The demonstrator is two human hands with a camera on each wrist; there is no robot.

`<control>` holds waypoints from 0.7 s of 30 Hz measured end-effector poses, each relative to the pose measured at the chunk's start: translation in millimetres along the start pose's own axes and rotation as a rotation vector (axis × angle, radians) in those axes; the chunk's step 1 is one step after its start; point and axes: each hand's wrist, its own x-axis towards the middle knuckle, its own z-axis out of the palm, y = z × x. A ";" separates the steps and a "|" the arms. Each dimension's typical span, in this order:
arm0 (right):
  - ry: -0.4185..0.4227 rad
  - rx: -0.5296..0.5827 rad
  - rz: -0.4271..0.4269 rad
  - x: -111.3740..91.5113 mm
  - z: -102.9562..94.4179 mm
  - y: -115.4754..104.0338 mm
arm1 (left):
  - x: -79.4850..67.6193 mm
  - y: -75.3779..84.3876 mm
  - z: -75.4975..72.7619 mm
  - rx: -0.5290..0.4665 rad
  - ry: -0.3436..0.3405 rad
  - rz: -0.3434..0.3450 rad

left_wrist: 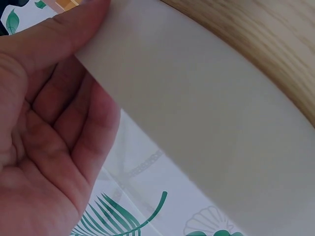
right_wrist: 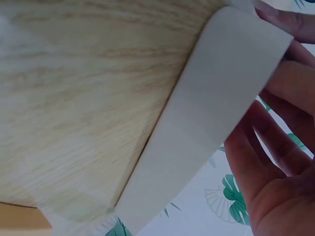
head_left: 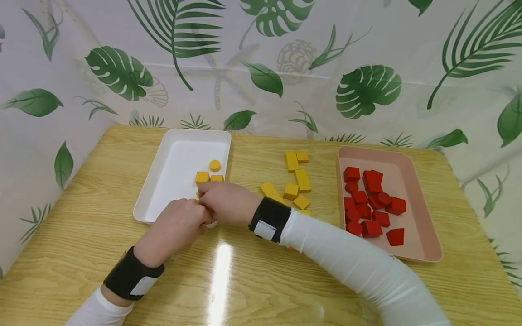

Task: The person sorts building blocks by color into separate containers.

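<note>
A white tray point(head_left: 171, 167) stands on the left of the table, holding several yellow blocks, among them a yellow cylinder point(head_left: 215, 165) and a yellow cube point(head_left: 201, 177). My left hand point(head_left: 179, 226) and right hand point(head_left: 228, 201) meet over its near right corner, fingers bent. A bit of yellow shows by the right fingertips. In the left wrist view, the left thumb point(left_wrist: 69, 32) lies by the tray's outer wall point(left_wrist: 187, 98), other fingers partly behind the rim. In the right wrist view, fingers point(right_wrist: 246, 162) also reach behind the rim. Whether either hand pinches a block is hidden.
Several yellow blocks, such as a long yellow block point(head_left: 302, 180) and a yellow cube point(head_left: 291, 191), lie mid-table. On the right, a pink tray point(head_left: 420, 226) holds several red blocks point(head_left: 372, 181). A leaf-patterned cloth point(head_left: 261, 81) hangs behind the table.
</note>
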 end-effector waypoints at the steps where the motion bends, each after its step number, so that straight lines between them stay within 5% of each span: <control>1: 0.006 -0.002 0.004 -0.6 0.4 0.0 | 0.3 0.1 -0.2 -0.003 -0.003 -0.003; 14: 0.049 0.060 0.004 -19.5 -7.7 13.5 | 1.8 1.5 -2.4 0.002 -0.076 -0.018; 21: -0.045 0.029 0.276 -49.3 -24.7 38.6 | 3.3 1.7 -2.7 -0.014 -0.112 -0.038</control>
